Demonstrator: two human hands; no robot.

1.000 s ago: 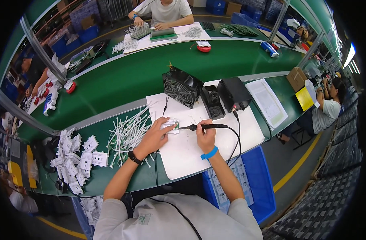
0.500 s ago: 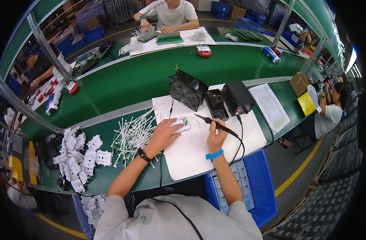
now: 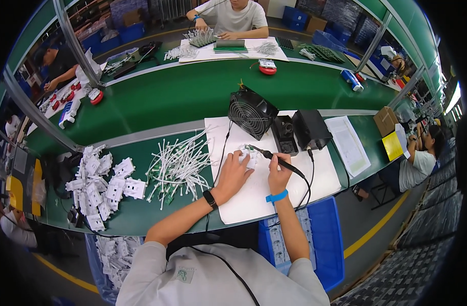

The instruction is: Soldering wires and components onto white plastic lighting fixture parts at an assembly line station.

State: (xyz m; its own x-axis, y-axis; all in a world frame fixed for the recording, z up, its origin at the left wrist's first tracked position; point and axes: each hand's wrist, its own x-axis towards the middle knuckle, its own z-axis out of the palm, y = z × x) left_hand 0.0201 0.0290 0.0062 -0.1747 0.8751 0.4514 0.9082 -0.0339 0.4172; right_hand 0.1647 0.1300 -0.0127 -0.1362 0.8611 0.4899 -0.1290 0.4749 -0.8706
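Note:
On the white work sheet (image 3: 320,176), my left hand (image 3: 234,176) holds down a small white plastic housing (image 3: 251,162). A bit of green circuit board shows at the housing's upper end; the fingers hide part of it. My right hand (image 3: 279,177) is closed around a soldering iron (image 3: 266,153) like a pen. Its tip points left and reaches the green part of the housing; whether it touches cannot be made out. The iron's black cord loops down from the hand and up to a black soldering station (image 3: 311,128).
A black fan (image 3: 251,113) and an iron stand (image 3: 284,135) stand behind my hands. White wires with green boards (image 3: 180,166) and white housings (image 3: 93,186) lie left. Papers (image 3: 348,145) lie right. A blue bin (image 3: 329,239) sits below. Across the green conveyor (image 3: 182,94) sits a co-worker.
My left hand has moved right with the housing, toward the iron. The iron's tip, apart from the housing before, now reaches its upper end. The whole view has shifted slightly.

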